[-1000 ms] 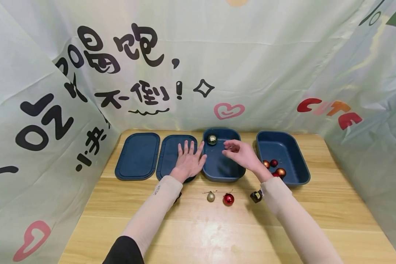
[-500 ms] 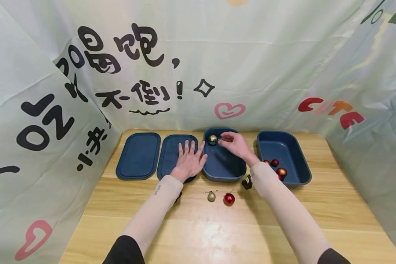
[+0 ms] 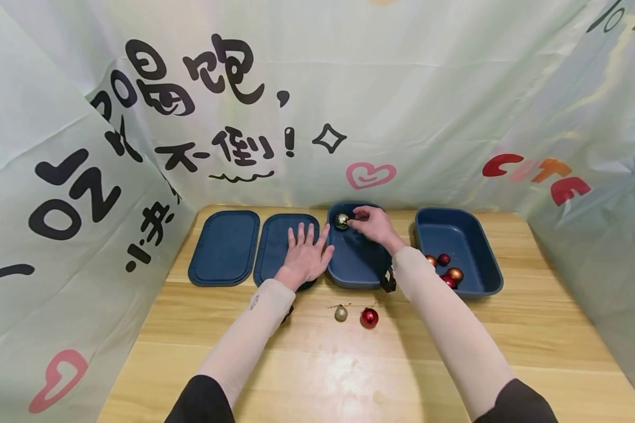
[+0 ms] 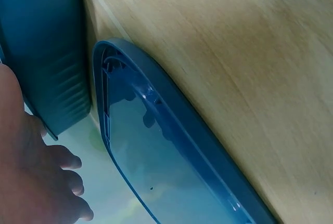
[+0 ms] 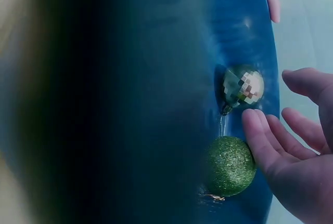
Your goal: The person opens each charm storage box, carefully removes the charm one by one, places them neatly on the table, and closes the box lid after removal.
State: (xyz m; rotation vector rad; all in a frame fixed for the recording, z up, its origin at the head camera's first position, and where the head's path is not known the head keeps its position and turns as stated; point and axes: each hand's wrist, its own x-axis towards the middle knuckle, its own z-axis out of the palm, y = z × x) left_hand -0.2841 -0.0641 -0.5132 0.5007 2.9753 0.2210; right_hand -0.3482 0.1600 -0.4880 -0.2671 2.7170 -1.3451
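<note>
My left hand (image 3: 303, 261), fingers spread, is over the right-hand blue lid (image 3: 275, 235), its thumb side beside the left rim of the middle blue bin (image 3: 349, 281). My right hand (image 3: 373, 225) reaches into that bin, fingers bent and thumb apart from them. Near its fingertips lies a mirrored faceted bauble (image 5: 243, 87), also seen as a shiny gold-green bauble (image 3: 341, 221) in the head view. A green glitter bauble (image 5: 230, 166) lies by the fingers in the right wrist view; whether they touch it I cannot tell. Nothing shows between thumb and fingers.
Another blue bin (image 3: 463, 235) at right holds several red and copper baubles (image 3: 454, 275). A second blue lid (image 3: 224, 247) lies at far left. In front of the middle bin are a small gold bauble (image 3: 341, 313) and a red bauble (image 3: 369, 318). A printed curtain (image 3: 428, 117) stands behind.
My right hand has moved left and away from me, from above the middle bin's right side to beside the faceted bauble. The left hand has stayed in place over the lid.
</note>
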